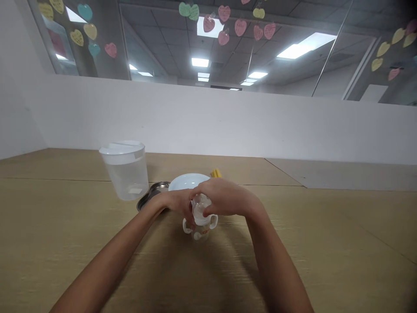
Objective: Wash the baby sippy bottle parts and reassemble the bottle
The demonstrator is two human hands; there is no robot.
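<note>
A clear baby bottle (200, 234) with two white side handles and a see-through domed cap (199, 201) is upright in front of me. My left hand (182, 203) is closed against the bottle's left side, its fingers reaching down by the left handle. From the right, my right hand (223, 198) curls over the top, thumb and fingers pinching the cap. Just behind the hands lies a white plate (189, 180), partly covered by them. A shiny metal tray (148, 201) sits left of it, its near part behind my left wrist.
A translucent plastic bucket (127, 176) with a white lid stands on the wooden table (81, 243) at the back left. Yellow sticks (216, 173) lie behind my right hand. A white wall (195, 117) with a window above it closes off the far side.
</note>
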